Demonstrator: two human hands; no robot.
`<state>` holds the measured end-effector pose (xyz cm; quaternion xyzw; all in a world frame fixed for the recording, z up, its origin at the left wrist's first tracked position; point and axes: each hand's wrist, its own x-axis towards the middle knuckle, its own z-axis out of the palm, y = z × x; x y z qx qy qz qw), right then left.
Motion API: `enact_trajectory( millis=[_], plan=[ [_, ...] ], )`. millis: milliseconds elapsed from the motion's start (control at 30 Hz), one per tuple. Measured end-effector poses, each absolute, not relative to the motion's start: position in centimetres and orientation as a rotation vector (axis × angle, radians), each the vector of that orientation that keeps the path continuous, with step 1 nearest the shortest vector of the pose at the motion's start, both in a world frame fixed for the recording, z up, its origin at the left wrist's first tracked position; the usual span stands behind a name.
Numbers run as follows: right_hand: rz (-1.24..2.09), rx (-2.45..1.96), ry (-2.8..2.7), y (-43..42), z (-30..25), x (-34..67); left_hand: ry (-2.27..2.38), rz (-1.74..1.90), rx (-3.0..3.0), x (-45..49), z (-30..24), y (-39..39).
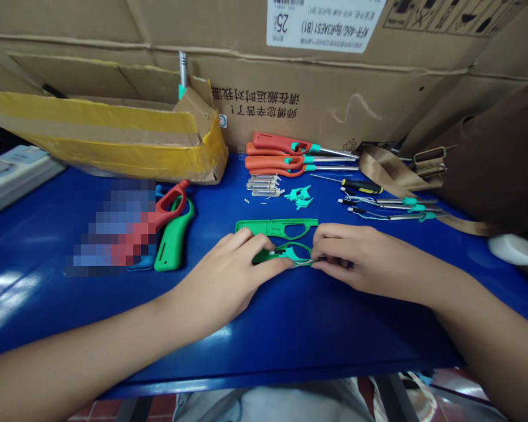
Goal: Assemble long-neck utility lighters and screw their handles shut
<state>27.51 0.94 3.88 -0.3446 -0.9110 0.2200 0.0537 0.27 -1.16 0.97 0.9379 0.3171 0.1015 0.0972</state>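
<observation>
On the blue table, my left hand [240, 266] is closed around the near green lighter half-shell [261, 257], thumb and index finger pressing at its inside. A teal trigger [293, 253] sits in that shell, with thin pale wires [303, 263] running along its near edge. My right hand [349, 255] pinches the front end, where the wires run into a dark, wired lighter part; most of it is hidden by the fingers. Just beyond, a second green half-shell [257, 225] lies with its hollow side up, its tip beside my right knuckles.
Behind are red-orange lighters [275, 161], clear fuel tanks [264, 185], teal triggers [300, 195], a screwdriver [363, 186] and wired metal tubes [400, 207]. Left lie green [169, 246] and red [158, 214] handles, below a taped carton [158, 152]. A white mouse-like object [514, 249] sits right.
</observation>
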Motion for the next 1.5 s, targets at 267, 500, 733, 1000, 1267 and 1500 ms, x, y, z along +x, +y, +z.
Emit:
enact_trajectory(
  millis=[267,500,733,1000,1267,1500],
  plan=[
    [0.678,-0.975,-2.768,0.8,3.9,27.7,0.941,0.310,2.810,0.3,0.9,-1.1],
    [0.681,-0.925,-2.796,0.9,4.0,27.5,0.937,0.359,2.844,0.2,0.7,-1.2],
    [0.622,-0.898,-2.754,0.5,4.0,27.4,0.930,0.426,2.791,0.2,0.7,-1.1],
    [0.646,-0.858,-2.774,0.4,3.4,26.9,0.950,0.471,2.720,0.2,0.4,-1.2],
    [0.588,-0.825,-2.808,0.2,3.5,26.9,0.937,0.486,2.708,0.3,0.6,-1.0],
    [0.486,-0.852,-2.842,0.2,3.4,26.6,0.989,0.504,2.621,0.3,0.4,-1.0]
  ],
)
